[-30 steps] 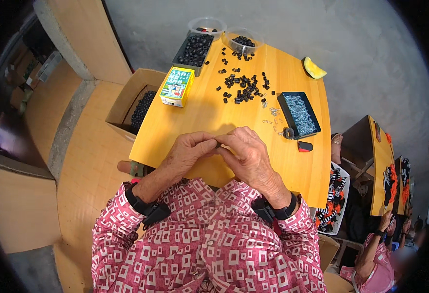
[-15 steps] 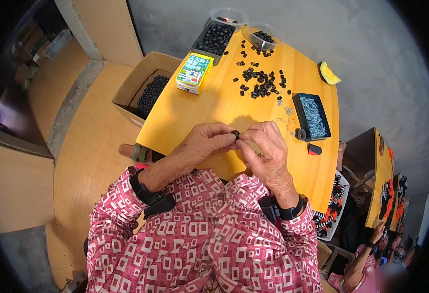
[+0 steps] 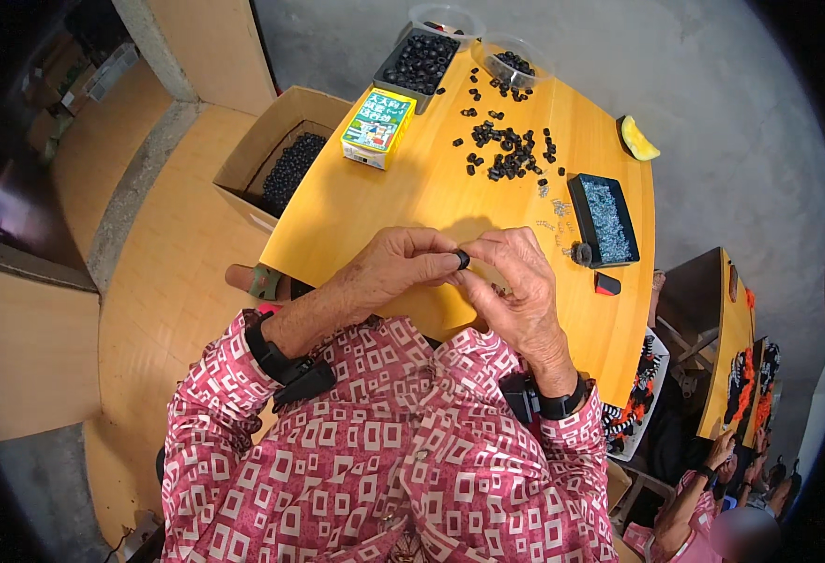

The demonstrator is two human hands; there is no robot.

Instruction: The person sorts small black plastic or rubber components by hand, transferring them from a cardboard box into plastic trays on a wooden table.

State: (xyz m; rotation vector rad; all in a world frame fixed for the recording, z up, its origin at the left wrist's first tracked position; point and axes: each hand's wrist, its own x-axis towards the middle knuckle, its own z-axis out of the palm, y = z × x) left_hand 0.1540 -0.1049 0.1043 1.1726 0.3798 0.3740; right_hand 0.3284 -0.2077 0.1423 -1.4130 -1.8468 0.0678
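Over the near part of the yellow table, my hands meet around one small round black plastic part. My left hand pinches it between thumb and fingertips. On its other side, the thumb and fingers of my right hand press close against it; whether they hold some smaller piece is hidden. Beyond my hands lies a loose pile of small black parts. Small metal pieces are scattered to its right, beside a black tray filled with many more such small metal pieces.
A yellow-green carton stands at the table's left edge, near a grey bin of black parts and clear tubs. A cardboard box sits left. A fruit wedge lies far right. Another person's arm shows lower right.
Both hands stay at nearly the same spot, still around the black part, which shows a little more between the fingertips. The whole view has shifted slightly.
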